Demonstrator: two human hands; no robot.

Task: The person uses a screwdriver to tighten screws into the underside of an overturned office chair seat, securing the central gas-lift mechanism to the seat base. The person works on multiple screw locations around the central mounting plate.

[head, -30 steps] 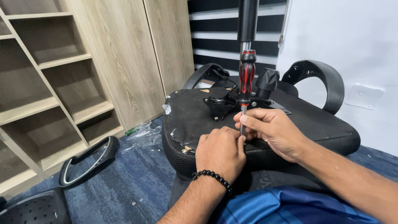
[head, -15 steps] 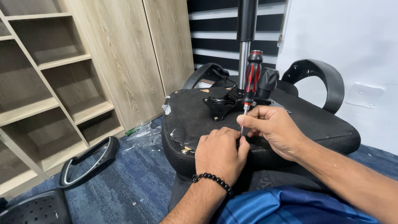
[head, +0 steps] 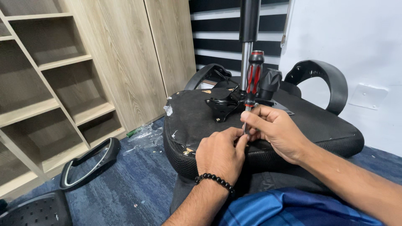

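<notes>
Upturned chair seat, hand-hidden screwdriver tip

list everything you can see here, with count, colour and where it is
chair seat: 1, black, upside down in the middle, in front of the person
gas lift column: 1, black and silver, standing up from the seat's underside
screwdriver: 1, red and black handle, upright over the seat's near edge
attached armrest: 1, black, on the seat's far right
loose armrest: 1, black, on the floor at left
plastic wrapping: 1, clear, on the floor beside the seat
shelf unit: 1, light wood, left
carpet: blue, floor
bead bracelet: 1, black, on the left wrist
left hand: fingertips at the screwdriver's tip
right hand: pinching the screwdriver's shaft
</notes>
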